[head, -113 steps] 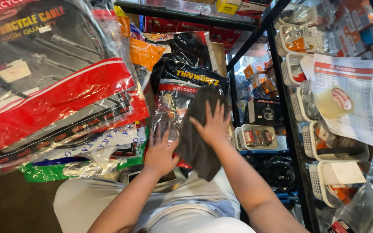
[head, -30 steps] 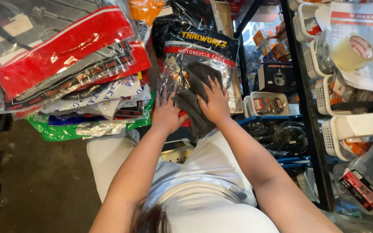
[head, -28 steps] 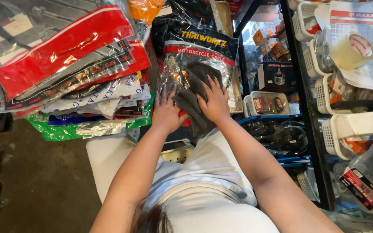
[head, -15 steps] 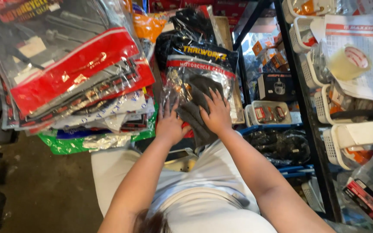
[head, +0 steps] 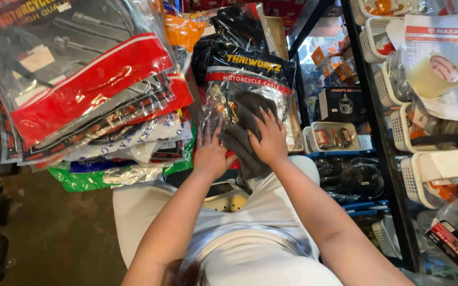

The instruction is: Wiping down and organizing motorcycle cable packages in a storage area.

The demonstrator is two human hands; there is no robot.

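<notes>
- While both hands press flat on it, the dark cloth point(head: 245, 135) lies draped over the front of a clear cable packet point(head: 247, 90), which leans upright against the goods behind it; the flat press looks meant to keep the cloth against the slippery plastic as it is rubbed.
- The left hand point(head: 210, 153) rests palm-down at the cloth's lower left edge, fingers spread and pointing upward, partly on the cloth and partly on the plastic; it is open wide and grips nothing.
- The right hand point(head: 269, 140) lies palm-down on the middle of the cloth, fingers straight and close together, likewise open with nothing clasped.
- Both forearms reach up from the lap and converge, wrists nearly touching, so the load falls straight onto the packet.
- The packet stands in front of the person's knees, its lower end hidden behind the hands, so I cannot tell what it stands on.
- To the left a stack point(head: 91, 95) of red-banded bagged goods fans outward and overhangs a green bag point(head: 80, 177), probably leaned there to keep it within reach.
- To the right a black rack point(head: 372, 122) holds white baskets point(head: 438, 172) of small parts, well apart from the hands.
- A tape roll point(head: 433, 74) sits high on the rack beside a printed sheet point(head: 451, 58).
</notes>
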